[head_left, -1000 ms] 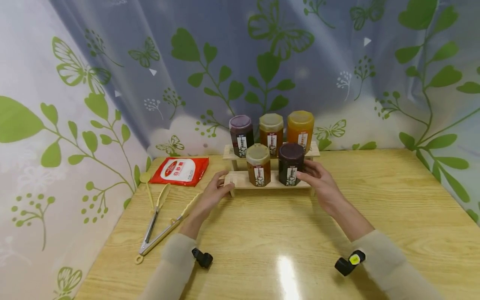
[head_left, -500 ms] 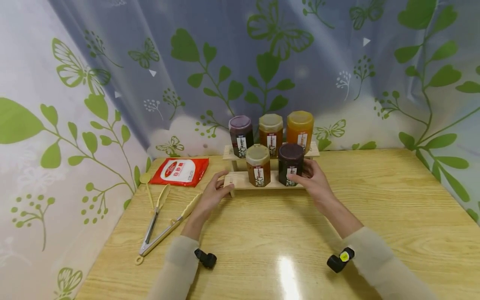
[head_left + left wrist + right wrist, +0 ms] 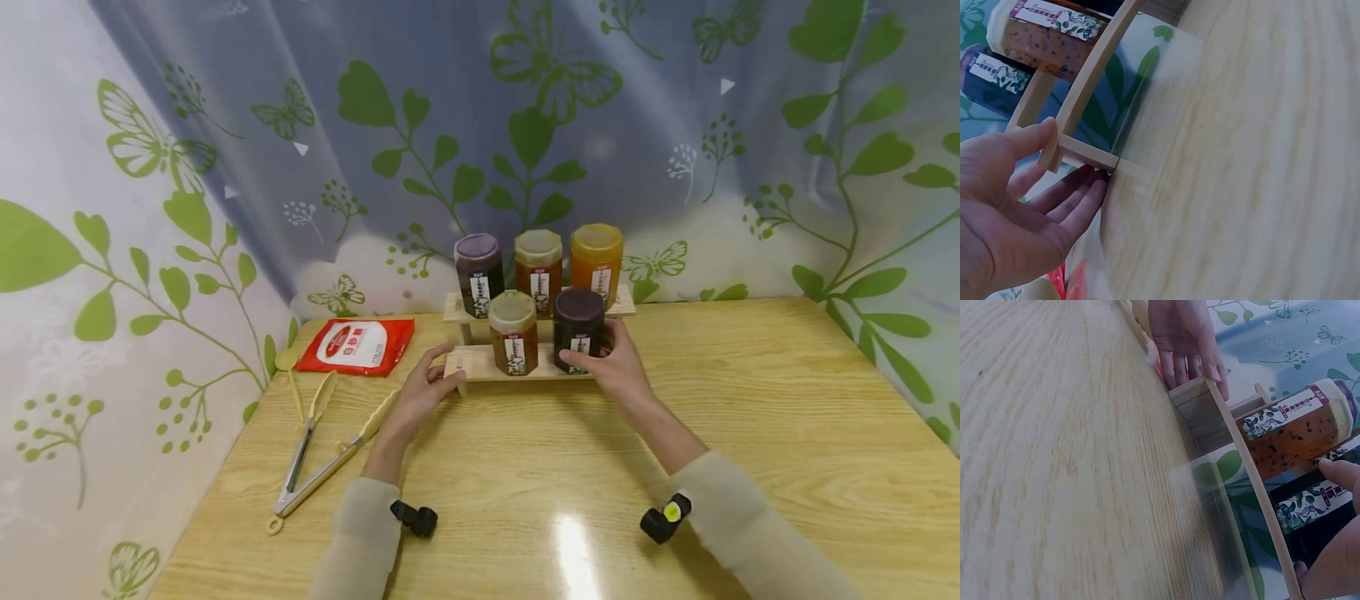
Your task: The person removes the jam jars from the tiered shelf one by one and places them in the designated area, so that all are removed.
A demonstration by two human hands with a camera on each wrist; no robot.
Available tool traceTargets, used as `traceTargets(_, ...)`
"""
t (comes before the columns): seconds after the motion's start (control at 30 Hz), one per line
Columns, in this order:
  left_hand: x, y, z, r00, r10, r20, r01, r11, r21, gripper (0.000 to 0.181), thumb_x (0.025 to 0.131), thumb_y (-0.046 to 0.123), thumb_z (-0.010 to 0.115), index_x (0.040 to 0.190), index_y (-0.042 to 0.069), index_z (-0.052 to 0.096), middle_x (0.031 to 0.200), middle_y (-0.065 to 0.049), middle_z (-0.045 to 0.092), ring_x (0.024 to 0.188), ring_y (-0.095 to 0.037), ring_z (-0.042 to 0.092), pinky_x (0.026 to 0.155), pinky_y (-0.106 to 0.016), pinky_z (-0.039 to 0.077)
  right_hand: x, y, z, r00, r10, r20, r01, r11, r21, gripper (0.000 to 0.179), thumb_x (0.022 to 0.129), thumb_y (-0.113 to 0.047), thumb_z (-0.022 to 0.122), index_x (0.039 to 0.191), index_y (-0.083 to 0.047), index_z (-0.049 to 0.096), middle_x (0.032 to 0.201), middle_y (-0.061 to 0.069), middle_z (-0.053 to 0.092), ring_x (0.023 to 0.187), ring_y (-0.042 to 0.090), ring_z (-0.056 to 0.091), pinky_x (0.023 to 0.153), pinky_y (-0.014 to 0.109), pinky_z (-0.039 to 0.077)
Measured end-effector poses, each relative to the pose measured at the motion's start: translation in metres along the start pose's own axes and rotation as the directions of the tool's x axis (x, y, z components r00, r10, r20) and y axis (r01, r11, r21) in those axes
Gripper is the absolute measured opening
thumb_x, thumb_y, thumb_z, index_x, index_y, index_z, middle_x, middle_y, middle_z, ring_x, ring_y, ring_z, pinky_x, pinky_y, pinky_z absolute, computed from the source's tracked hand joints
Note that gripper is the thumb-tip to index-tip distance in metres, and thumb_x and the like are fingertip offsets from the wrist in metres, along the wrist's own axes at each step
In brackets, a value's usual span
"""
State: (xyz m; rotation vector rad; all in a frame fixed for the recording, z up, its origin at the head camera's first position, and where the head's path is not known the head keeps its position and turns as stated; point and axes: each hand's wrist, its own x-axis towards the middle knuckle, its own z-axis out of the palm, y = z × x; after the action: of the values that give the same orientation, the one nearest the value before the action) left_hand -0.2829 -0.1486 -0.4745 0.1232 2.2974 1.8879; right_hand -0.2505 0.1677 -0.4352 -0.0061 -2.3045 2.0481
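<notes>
A two-tier wooden rack (image 3: 474, 364) bears several jars. My left hand (image 3: 423, 395) holds the left end of its lower shelf; in the left wrist view the thumb (image 3: 1038, 134) touches the shelf's end and the fingers reach behind the leg. My right hand (image 3: 626, 367) grips the dark jam jar (image 3: 579, 331) at the right of the lower shelf, thumb across its label, fingers round its far side and partly hidden. Beside that jar stands an amber jar with a pale lid (image 3: 513, 333), its contents dark-specked in the right wrist view.
On the upper tier stand a dark jar with a purple lid (image 3: 478, 275), an amber jar (image 3: 537, 271) and an orange jar (image 3: 597, 262). At left lie a red and white packet (image 3: 356, 346), a yellow spoon (image 3: 288, 362) and spread tongs (image 3: 315, 479). A patterned curtain (image 3: 420, 192) hangs behind.
My right hand has moved left, its thumb sliding further across the dark jar's label as the fingers close round it. The left hand stays at the rack's end; the jars stay in place.
</notes>
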Motion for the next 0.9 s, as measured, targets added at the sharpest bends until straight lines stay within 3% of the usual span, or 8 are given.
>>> traceTargets(0.17, 0.0012, -0.0015, -0.0022, 1.0, 0.013, 0.009, -0.013, 1.0, -0.003, 0.063, 0.102, 0.018, 0.069, 0.159, 0.018, 0.041, 0.141, -0.022, 0.059, 0.121, -0.031, 0.064, 0.1, -0.044, 0.055, 0.0, -0.0026, 0.0035, 1.0, 0.006, 0.009, -0.006, 1.0, 0.008, 0.082, 0.093, -0.017, 0.081, 0.155, -0.004, 0.029, 0.152, 0.022, 0.04, 0.141, 0.037, 0.041, 0.112, 0.052, 0.042)
traceTargets(0.53, -0.0012, 0.0003, -0.0018, 1.0, 0.022, 0.02, -0.022, 1.0, -0.006, 0.063, 0.104, 0.013, 0.066, 0.161, 0.014, 0.039, 0.139, -0.024, 0.061, 0.12, -0.034, 0.064, 0.1, -0.045, 0.056, -0.001, -0.0019, 0.0033, 1.0, 0.005, -0.012, -0.005, 0.999, -0.035, 0.082, 0.091, -0.017, 0.082, 0.155, -0.004, 0.032, 0.153, 0.021, 0.043, 0.141, 0.037, 0.043, 0.112, 0.053, 0.043)
traceTargets(0.9, -0.0054, 0.0047, 0.0019, 1.0, 0.02, 0.022, -0.018, 0.996, -0.089, 0.063, 0.104, 0.009, 0.065, 0.161, 0.014, 0.039, 0.142, -0.028, 0.055, 0.128, -0.041, 0.059, 0.106, -0.053, 0.052, -0.0048, -0.0014, -0.0005, 1.0, 0.009, -0.013, -0.01, 0.999, -0.05, 0.084, 0.091, -0.017, 0.082, 0.157, -0.004, 0.031, 0.155, 0.021, 0.043, 0.144, 0.037, 0.041, 0.114, 0.054, 0.042)
